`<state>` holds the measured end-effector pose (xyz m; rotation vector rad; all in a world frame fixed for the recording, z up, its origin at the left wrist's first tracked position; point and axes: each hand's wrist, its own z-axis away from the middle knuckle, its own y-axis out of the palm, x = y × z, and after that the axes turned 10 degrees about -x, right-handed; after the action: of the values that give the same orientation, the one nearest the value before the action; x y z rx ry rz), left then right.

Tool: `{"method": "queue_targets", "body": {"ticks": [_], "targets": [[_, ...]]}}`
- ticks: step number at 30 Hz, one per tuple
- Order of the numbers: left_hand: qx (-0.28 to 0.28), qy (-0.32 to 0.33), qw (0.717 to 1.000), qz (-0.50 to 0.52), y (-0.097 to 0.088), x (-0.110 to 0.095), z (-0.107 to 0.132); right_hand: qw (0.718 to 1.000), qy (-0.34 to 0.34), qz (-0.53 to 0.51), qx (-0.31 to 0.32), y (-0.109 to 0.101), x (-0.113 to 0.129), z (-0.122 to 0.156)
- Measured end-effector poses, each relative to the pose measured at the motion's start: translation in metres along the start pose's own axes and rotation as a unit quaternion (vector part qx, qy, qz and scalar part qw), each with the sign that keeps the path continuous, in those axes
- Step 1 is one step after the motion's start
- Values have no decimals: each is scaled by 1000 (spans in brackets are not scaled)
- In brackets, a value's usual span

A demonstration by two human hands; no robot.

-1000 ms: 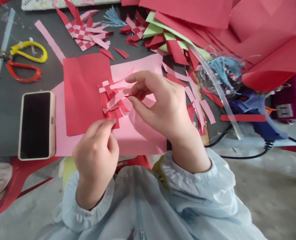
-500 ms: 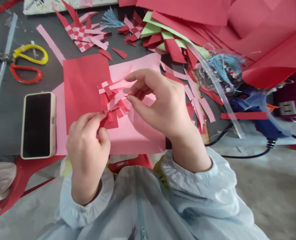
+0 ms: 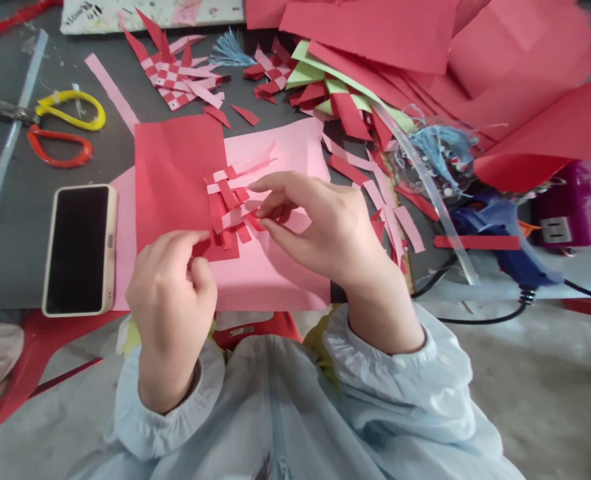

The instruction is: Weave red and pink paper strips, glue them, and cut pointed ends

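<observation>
Where our light blue sleeves (image 3: 168, 427) end, we hold our left hand (image 3: 169, 287) half curled, thumb and forefinger apart, the fingertips over red paper, though we cannot tell whether they touch it. We bring the thumb and fingers of our right hand (image 3: 332, 227) close together at the right side of the woven strips (image 3: 229, 193), but we cannot tell whether they pinch one. This red-and-pink weave lies between our hands, partly over a plain red sheet (image 3: 175, 173) and a larger pink sheet (image 3: 280, 287). To our left we see a phone (image 3: 79, 250); to our right, loose cut strips (image 3: 388, 207) and a blue glue gun (image 3: 528, 267). Farther off, we have scissors (image 3: 42, 110) at left, a checkered woven piece (image 3: 170, 77), a blue tassel (image 3: 230, 48) and piled red sheets (image 3: 365, 33) at right.
</observation>
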<state>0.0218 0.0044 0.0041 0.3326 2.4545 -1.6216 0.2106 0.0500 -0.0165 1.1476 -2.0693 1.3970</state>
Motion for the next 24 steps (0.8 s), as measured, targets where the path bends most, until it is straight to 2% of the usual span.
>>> {"method": "queue_targets", "body": {"ticks": [3,8,24], "targets": [[-42,27,998,30,1,2,-1,999,-27,20,-7,1,-1,2],[-52,109,991,50,2,8,0,996,-73,37,-31,2,-5,4],[-5,142,989,37,5,8,0,991,-116,63,-3,10,-9,4]]}}
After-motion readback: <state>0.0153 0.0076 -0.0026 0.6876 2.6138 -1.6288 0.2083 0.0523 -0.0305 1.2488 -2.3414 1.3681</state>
